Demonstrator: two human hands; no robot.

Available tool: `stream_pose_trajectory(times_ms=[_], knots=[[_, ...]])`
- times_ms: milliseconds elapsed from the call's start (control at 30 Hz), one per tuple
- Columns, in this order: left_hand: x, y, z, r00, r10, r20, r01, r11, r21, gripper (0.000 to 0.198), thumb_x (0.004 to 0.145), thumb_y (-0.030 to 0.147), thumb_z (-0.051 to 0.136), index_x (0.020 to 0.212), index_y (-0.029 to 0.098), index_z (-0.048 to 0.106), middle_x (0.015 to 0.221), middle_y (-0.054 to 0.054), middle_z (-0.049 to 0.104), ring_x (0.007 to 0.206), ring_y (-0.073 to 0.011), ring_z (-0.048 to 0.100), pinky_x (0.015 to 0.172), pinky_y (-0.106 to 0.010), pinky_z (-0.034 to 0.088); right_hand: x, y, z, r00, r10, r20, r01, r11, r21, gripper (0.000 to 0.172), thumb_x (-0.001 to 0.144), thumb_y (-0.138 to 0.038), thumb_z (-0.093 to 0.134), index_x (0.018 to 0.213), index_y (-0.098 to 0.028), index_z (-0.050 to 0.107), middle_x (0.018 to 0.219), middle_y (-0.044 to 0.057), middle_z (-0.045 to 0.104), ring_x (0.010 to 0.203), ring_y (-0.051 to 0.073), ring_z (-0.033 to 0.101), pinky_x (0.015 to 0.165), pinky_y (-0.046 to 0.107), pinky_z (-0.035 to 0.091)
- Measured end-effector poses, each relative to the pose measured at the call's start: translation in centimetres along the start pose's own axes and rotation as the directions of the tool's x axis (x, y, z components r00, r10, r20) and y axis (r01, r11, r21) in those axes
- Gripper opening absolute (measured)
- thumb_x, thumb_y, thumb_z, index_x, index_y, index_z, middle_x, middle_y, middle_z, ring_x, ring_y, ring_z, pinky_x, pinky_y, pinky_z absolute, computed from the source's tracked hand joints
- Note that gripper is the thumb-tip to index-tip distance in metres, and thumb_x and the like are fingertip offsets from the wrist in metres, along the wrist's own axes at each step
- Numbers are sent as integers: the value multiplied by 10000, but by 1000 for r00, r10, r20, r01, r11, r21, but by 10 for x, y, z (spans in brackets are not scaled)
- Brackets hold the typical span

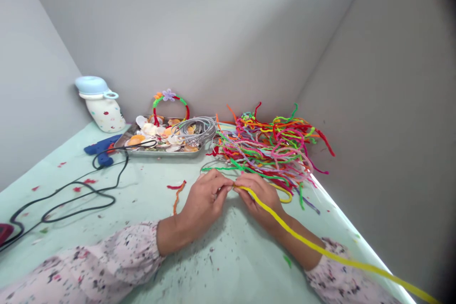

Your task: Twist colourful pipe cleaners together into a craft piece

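Note:
A long yellow pipe cleaner (285,224) runs from between my fingertips over my right forearm and out past the lower right corner. My left hand (206,202) pinches its end between thumb and forefinger. Close beside it, my right hand (261,199) is closed on the same pipe cleaner, fingertips nearly touching the left ones. A yellow loop (285,194) shows just beyond my right hand; whether it is part of the same piece I cannot tell. Short red and orange pipe cleaner pieces (179,194) lie left of my left hand.
A heap of colourful pipe cleaners (274,147) spreads behind my hands. A metal tray (167,154) holds shells, coiled grey wire (199,129) and a decorated hoop (186,107). Left stand a white bottle (107,114) and a blue glue gun (103,149), whose black cord (81,209) loops across the table.

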State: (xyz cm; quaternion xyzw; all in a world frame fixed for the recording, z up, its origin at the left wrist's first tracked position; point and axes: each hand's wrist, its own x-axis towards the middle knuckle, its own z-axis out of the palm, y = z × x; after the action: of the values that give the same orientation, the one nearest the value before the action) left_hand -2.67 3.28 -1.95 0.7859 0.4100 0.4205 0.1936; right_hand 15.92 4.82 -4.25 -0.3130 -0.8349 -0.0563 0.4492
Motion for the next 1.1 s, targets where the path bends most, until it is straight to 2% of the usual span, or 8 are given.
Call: stream_pose_trajectory(times_ms=[167,333,500,767,1000,1100], knots=[[0,2,-1,1000,-16,16,14,996,84,155,896,146,521,921,205,662,858,-34,648,851,-183,573,794,-336,417,-3,3,1,999,-3,38,3,1000,5,169,917,-180,535,1072,-216,593,954,59,671,936,174,659,835,318,570],[3,3,-2,998,-37,48,30,990,136,136,889,144,536,905,206,656,857,-21,654,857,-186,571,831,-361,376,-4,4,1,999,1,43,-1,1000,12,151,918,-190,536,1052,-214,601,947,61,671,926,172,655,796,303,574],[4,5,-3,997,-37,70,27,991,133,150,895,137,522,910,206,655,862,-19,656,856,-182,573,840,-360,366,-1,4,-1,997,-24,67,21,999,40,137,914,-176,538,1035,-194,600,938,69,672,905,168,654,843,319,567],[4,3,-2,996,-19,83,6,988,152,166,909,175,506,909,214,668,850,-30,653,859,-195,572,839,-367,362,-2,8,-1,995,-54,82,50,997,52,146,917,-181,534,1046,-198,602,924,65,686,916,173,663,834,319,570],[7,4,-4,995,-21,101,2,983,185,201,915,150,511,924,249,687,861,10,678,886,-165,602,965,-397,288,-4,10,0,994,-57,98,54,998,33,160,913,-171,541,1064,-191,592,937,71,681,950,183,659,851,328,569],[7,4,-5,994,-19,110,-2,983,181,186,902,142,520,923,243,674,881,10,684,895,-169,606,972,-402,287,-6,11,0,993,-59,107,57,998,27,169,913,-158,537,1072,-190,585,944,69,672,941,180,655,850,333,569]])
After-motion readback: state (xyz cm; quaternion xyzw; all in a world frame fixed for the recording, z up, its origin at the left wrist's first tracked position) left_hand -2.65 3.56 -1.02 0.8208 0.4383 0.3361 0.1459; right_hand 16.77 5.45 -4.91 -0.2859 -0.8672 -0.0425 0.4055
